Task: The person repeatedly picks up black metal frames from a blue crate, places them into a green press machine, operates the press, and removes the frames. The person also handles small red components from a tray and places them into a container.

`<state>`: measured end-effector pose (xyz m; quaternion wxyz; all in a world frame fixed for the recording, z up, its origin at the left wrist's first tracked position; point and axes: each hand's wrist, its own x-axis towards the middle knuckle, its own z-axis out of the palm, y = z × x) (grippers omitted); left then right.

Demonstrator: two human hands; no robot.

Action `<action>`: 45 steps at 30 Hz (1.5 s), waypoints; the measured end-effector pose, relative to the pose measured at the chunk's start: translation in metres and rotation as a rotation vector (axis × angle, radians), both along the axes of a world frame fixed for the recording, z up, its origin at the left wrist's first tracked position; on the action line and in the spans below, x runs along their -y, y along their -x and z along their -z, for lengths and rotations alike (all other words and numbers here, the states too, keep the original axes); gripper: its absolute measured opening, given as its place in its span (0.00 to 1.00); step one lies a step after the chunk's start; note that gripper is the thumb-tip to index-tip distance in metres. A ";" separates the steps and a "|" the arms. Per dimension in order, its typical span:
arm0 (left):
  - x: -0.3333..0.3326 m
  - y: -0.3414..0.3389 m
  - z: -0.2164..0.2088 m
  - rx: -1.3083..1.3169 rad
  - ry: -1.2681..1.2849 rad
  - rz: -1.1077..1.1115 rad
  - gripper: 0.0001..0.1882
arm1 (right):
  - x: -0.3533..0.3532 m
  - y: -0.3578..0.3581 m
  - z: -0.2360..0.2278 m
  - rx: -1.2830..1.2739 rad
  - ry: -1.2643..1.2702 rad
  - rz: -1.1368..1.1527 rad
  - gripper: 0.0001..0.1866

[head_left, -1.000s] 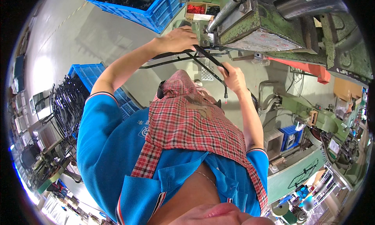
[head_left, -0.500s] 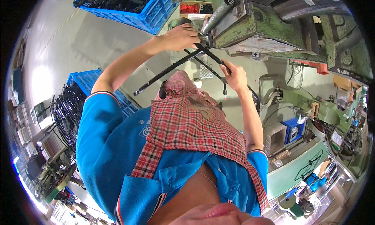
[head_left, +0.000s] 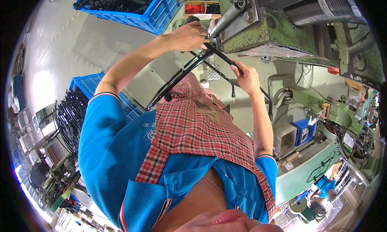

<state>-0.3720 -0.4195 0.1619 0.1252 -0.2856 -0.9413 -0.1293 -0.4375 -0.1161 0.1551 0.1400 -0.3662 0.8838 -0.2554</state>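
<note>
Both hands (head_left: pixel 189 36) on one black rod (head_left: pixel 181 74)

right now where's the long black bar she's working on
In the head view, the black bar runs upper centre, gripped by the left hand and right hand, its top end against the green machine.

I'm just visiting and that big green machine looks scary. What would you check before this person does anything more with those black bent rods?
1. Left hand grips the black rods firmly: ok.
2. Right hand holds the rods farther along: ok.
3. Rod end seated at the green press: cannot tell, the hand hides it.
4. Fingers out of the press opening: cannot tell.
5. Plaid cloth hangs below the rods, away from the press: ok.
6. Blue crate of rods out of the way: ok.
</note>
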 end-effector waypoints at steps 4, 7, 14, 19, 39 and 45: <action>0.000 0.004 0.004 -0.017 -0.036 -0.031 0.16 | 0.001 0.005 -0.008 0.026 -0.012 0.015 0.13; 0.001 0.010 -0.001 -0.027 -0.057 -0.018 0.17 | 0.000 0.011 -0.008 0.047 -0.010 0.007 0.13; 0.002 0.018 0.021 0.303 -0.054 -0.094 0.20 | 0.000 0.018 0.001 0.135 -0.060 0.030 0.16; -0.001 0.009 0.034 -0.027 -0.049 -0.070 0.19 | 0.001 0.011 0.013 0.036 -0.081 0.033 0.15; 0.049 -0.053 0.062 0.436 -0.332 -0.605 0.14 | 0.006 -0.028 0.018 0.006 -0.082 0.173 0.15; 0.072 0.104 0.077 0.509 -0.050 -0.640 0.09 | 0.005 -0.028 0.017 0.012 -0.045 0.183 0.13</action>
